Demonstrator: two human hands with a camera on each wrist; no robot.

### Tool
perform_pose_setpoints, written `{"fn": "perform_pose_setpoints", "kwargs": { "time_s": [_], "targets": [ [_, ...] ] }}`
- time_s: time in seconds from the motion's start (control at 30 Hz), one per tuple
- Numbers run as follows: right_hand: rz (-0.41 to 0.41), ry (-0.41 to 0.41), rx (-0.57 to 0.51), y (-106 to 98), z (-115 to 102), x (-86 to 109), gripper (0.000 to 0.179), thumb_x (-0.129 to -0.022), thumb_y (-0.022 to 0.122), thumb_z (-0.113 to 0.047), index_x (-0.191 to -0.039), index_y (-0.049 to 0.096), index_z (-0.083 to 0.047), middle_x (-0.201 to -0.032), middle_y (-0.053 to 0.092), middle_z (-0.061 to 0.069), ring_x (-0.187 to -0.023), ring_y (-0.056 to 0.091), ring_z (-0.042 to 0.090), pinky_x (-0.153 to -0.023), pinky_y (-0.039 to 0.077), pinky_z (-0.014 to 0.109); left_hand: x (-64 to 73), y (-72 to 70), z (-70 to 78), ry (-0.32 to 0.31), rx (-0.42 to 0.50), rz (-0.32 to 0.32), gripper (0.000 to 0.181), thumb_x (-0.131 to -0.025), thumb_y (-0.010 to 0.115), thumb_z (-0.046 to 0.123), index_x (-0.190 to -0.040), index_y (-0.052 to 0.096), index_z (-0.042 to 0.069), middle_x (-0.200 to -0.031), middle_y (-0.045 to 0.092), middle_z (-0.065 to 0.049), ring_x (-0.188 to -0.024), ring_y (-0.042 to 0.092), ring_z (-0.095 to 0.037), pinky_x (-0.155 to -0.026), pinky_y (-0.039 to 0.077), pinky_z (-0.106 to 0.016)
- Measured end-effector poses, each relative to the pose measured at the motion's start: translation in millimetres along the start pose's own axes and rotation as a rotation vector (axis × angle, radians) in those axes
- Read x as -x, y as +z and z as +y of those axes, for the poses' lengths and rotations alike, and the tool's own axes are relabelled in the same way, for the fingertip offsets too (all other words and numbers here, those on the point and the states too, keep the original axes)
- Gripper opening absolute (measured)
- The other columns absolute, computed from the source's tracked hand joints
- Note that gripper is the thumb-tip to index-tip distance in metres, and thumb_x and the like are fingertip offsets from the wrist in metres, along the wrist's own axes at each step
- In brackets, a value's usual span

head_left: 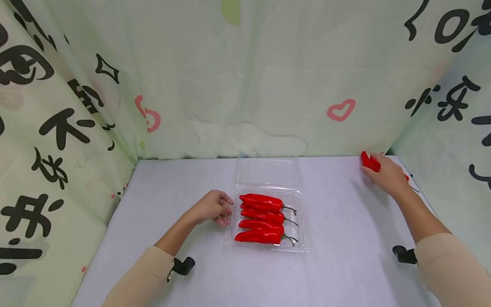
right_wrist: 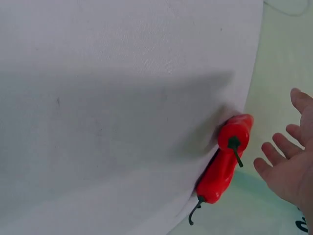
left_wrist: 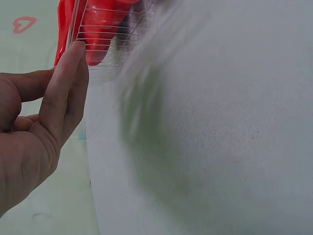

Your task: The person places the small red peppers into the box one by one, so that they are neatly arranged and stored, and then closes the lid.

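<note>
A clear plastic clamshell box (head_left: pixel 303 221) lies with its lid (head_left: pixel 267 172) folded back. Several red chili peppers (head_left: pixel 262 216) are laid side by side in it, green stems to the right. My left hand (head_left: pixel 215 207) is at the box's left side; in the left wrist view its nearly straight fingertips (left_wrist: pixel 77 51) meet the ribbed wall. At the table's far right corner, my right hand (head_left: pixel 388 172) reaches over loose red peppers (head_left: pixel 370 162). The right wrist view shows one pepper (right_wrist: pixel 234 134) overlapping another (right_wrist: pixel 215 178), with the fingers spread and apart from them.
The white table (head_left: pixel 184 281) ends at a pale printed curtain (head_left: pixel 268 106) behind and on both sides. The loose peppers lie right by the table's edge. A black wrist mount (head_left: pixel 404 254) sticks out from the right sleeve, another (head_left: pixel 183 266) from the left.
</note>
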State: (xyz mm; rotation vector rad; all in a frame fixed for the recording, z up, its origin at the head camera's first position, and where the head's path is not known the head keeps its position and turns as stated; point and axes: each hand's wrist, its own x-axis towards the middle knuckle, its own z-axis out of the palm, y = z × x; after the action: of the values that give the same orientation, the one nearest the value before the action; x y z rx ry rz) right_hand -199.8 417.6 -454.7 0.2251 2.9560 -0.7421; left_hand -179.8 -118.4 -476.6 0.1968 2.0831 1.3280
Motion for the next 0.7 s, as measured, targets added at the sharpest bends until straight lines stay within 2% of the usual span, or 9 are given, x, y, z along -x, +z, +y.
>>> {"fn": "perform_pose_setpoints", "kwargs": {
  "time_s": [0.4, 0.7],
  "targets": [
    [-0.056, 0.011, 0.058, 3, 15, -13.8, 0.088, -0.095, 0.069, -0.024, -0.158, 0.018, 0.009, -0.143, 0.031, 0.043, -0.124, 0.033, 0.062, -0.085, 0.058, 0.069, -0.1, 0.4, 1.4, -0.015, -0.017, 0.008, 0.025, -0.098, 0.067, 0.003, -0.12, 0.058, -0.006, -0.092, 0.071, -0.021, -0.061, 0.071, -0.02, -0.061, 0.064, -0.031],
    [-0.063, 0.049, 0.113, 11, 22, -23.2, 0.086, -0.093, 0.071, -0.021, -0.156, 0.02, 0.011, -0.142, 0.031, 0.044, -0.126, 0.032, 0.063, -0.092, 0.053, 0.073, 0.4, -0.3, 1.9, -0.025, -0.001, 0.006, 0.024, -0.098, 0.065, 0.002, -0.119, 0.058, -0.007, -0.091, 0.07, -0.021, -0.06, 0.071, -0.02, -0.06, 0.064, -0.031]
  ]
}}
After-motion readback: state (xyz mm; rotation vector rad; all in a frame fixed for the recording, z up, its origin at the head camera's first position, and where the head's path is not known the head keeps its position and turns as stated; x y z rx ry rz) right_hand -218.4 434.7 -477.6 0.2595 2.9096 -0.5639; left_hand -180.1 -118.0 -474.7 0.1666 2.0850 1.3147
